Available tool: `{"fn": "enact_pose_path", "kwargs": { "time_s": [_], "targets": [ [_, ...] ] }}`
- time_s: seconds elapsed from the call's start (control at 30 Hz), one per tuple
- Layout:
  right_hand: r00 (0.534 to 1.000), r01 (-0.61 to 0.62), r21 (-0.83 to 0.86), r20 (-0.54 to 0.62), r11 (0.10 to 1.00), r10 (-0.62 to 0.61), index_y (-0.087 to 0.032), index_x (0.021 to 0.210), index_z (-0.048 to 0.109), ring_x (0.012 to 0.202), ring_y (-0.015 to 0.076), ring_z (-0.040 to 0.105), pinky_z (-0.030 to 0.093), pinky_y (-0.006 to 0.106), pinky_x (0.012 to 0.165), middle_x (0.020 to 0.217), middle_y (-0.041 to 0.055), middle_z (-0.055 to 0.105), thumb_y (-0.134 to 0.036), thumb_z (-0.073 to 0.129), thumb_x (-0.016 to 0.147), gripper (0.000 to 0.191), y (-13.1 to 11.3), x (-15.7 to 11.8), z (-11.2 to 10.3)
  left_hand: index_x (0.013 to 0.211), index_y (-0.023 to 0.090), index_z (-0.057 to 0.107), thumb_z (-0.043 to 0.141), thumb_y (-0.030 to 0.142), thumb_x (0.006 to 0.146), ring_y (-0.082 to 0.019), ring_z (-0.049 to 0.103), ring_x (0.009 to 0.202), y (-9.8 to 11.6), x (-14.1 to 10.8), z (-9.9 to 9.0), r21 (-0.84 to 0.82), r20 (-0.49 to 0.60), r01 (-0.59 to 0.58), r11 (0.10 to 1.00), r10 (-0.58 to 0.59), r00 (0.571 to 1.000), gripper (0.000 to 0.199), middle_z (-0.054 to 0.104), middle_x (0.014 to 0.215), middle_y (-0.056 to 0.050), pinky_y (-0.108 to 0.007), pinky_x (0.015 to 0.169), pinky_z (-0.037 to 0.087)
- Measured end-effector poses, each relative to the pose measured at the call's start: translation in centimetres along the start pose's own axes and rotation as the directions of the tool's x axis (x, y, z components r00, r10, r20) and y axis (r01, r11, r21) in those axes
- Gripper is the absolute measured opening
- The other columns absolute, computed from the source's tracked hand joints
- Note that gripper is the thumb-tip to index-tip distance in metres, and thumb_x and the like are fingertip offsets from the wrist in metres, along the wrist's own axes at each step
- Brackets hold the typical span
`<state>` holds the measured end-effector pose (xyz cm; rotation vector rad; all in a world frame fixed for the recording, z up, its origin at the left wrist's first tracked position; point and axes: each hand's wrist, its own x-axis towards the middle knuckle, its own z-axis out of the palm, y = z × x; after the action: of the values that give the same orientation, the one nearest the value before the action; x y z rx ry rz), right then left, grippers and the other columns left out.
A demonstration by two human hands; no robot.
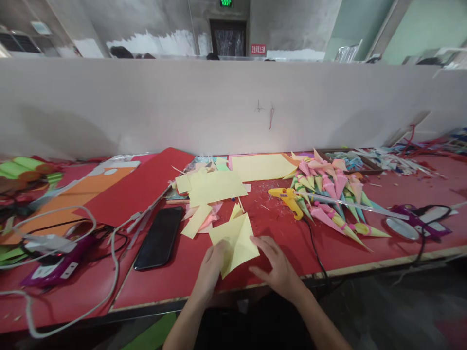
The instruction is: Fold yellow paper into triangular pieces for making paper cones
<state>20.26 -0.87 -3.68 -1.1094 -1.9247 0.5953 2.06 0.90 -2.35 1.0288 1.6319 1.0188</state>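
Note:
A creased sheet of pale yellow paper is held above the red table's front edge. My left hand grips its left side, with the thumb at the front and some fingers hidden behind the sheet. At the right edge of the paper is my right hand, its thumb and fingers spread apart. Beyond the sheet lie yellow paper pieces and pink scraps. A yellow glue gun rests to the right, near a pile of pastel paper cones.
A black phone lies left of my hands. Red card and orange card stretch behind it. White cables and a purple power strip occupy the left. Another purple strip sits right. A white partition closes off the back.

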Motion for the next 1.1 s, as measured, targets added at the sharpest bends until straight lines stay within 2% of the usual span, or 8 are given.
{"fn": "enact_pose_path", "kwargs": {
  "time_s": [0.1,0.33,0.43,0.5,0.67,0.87,0.97,1.1],
  "targets": [
    [0.995,0.018,-0.025,-0.102,1.000,-0.021,-0.022,0.108,0.053,0.096,0.0205,0.051,0.044,0.032,0.081,0.101,0.0088,0.054,-0.027,0.048,0.078,0.030,0.2,0.2,0.1,0.089,0.013,0.060,0.049,0.045,0.074,-0.023,0.060,0.091,0.3,-0.1,0.2,-0.017,0.026,0.090,0.996,-0.090,0.996,0.036,0.065,0.098,-0.009,-0.028,0.070,0.050],
    [0.980,-0.022,0.140,-0.191,0.990,0.049,-0.019,0.077,0.060,0.078,0.0166,0.054,0.043,0.026,0.068,0.080,0.0048,0.056,-0.022,0.050,0.076,0.010,-0.3,1.1,0.1,0.086,0.013,0.061,0.040,0.047,0.078,-0.022,0.060,0.085,0.5,0.2,0.1,-0.029,0.146,-0.008,1.000,0.012,0.989,0.041,0.065,0.091,-0.010,-0.032,0.072,0.047],
    [0.958,-0.127,0.264,-0.216,0.956,0.187,-0.017,0.070,0.056,0.073,0.0155,0.053,0.042,0.025,0.067,0.073,0.0033,0.055,-0.025,0.048,0.079,0.014,-0.5,1.5,0.2,0.085,0.013,0.059,0.031,0.055,0.078,-0.017,0.057,0.056,0.9,0.3,0.1,-0.132,0.387,-0.117,0.984,0.160,0.908,0.051,0.062,0.059,-0.004,-0.030,0.060,0.046],
    [0.950,-0.184,0.335,-0.182,0.924,0.255,-0.016,0.071,0.055,0.071,0.0145,0.052,0.041,0.024,0.066,0.073,0.0029,0.055,-0.027,0.046,0.080,0.017,-0.5,1.6,0.2,0.076,0.013,0.059,0.041,0.058,0.071,-0.014,0.052,0.048,1.4,0.1,0.3,-0.128,0.433,-0.185,0.974,0.223,0.873,0.048,0.056,0.049,0.000,-0.027,0.057,0.044],
    [0.943,-0.269,0.412,-0.073,0.871,0.326,-0.015,0.071,0.054,0.064,0.0126,0.049,0.040,0.022,0.060,0.065,-0.0006,0.051,-0.032,0.046,0.080,0.020,-0.1,1.5,0.2,0.042,0.016,0.047,0.056,0.048,0.062,-0.012,0.049,0.050,2.6,-0.7,1.1,-0.002,0.346,-0.220,0.976,0.207,0.915,0.039,0.055,0.050,-0.001,-0.023,0.054,0.041],
    [0.916,-0.303,0.564,-0.050,0.768,0.398,-0.017,0.076,0.051,0.061,0.0108,0.051,0.041,0.020,0.058,0.065,-0.0029,0.052,-0.032,0.054,0.073,0.015,0.3,1.6,0.4,0.036,0.017,0.047,0.053,0.047,0.064,-0.013,0.048,0.047,2.1,-0.5,1.2,0.118,0.224,-0.228,0.967,0.197,0.954,0.041,0.051,0.041,0.000,-0.022,0.053,0.039],
    [0.890,-0.302,0.711,-0.029,0.635,0.456,-0.021,0.095,0.046,0.061,0.0112,0.057,0.045,0.022,0.060,0.073,-0.0028,0.058,-0.031,0.060,0.069,0.031,0.2,1.9,0.3,0.036,0.017,0.046,0.053,0.045,0.065,-0.012,0.048,0.047,1.9,-0.3,1.4,0.062,0.192,-0.253,0.966,0.237,0.952,0.041,0.051,0.041,0.000,-0.022,0.053,0.038],
    [0.886,-0.339,0.739,0.043,0.582,0.462,-0.019,0.094,0.050,0.058,0.0121,0.059,0.047,0.024,0.059,0.073,-0.0006,0.063,-0.031,0.061,0.068,0.031,0.2,2.1,0.2,0.038,0.017,0.047,0.053,0.043,0.066,-0.013,0.050,0.049,1.9,-0.1,2.0,-0.009,0.134,-0.292,0.956,0.291,0.947,0.039,0.053,0.043,0.000,-0.021,0.054,0.038]
  ]
}}
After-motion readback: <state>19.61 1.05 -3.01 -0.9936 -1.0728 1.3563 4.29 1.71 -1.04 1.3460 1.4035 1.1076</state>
